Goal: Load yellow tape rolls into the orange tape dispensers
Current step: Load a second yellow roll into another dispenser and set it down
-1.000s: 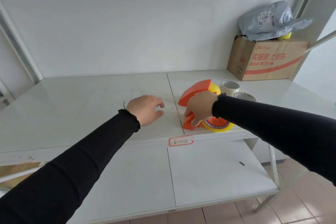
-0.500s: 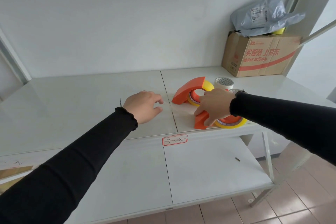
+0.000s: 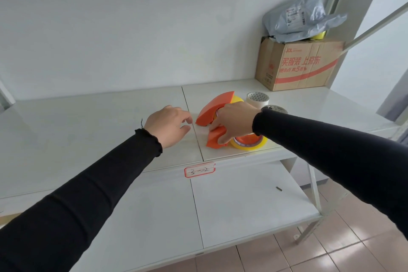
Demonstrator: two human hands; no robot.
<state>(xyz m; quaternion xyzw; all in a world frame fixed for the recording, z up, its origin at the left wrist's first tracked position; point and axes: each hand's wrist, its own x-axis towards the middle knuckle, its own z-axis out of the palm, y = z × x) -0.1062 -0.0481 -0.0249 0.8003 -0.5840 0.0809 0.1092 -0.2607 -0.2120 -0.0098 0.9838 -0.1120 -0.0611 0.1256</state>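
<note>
Two orange tape dispensers sit on the white shelf [image 3: 88, 130]. The near dispenser [image 3: 215, 139] lies flat with a yellow tape roll [image 3: 249, 143] in it, and my right hand [image 3: 234, 123] is closed over its top. The far dispenser [image 3: 215, 107] stands behind it, a yellow roll [image 3: 238, 99] showing at its back. My left hand [image 3: 169, 125] hovers just left of both dispensers, fingers loosely curled and apart, holding nothing.
Two pale tape rolls [image 3: 257, 99] stand behind my right wrist. A cardboard box [image 3: 300, 64] with a grey plastic bag [image 3: 300, 17] on top sits at the back right corner. A labelled lower shelf [image 3: 242, 201] juts out in front.
My right hand has shifted slightly left over the near dispenser. My left hand has stayed beside the dispensers. The camera view has swung a little.
</note>
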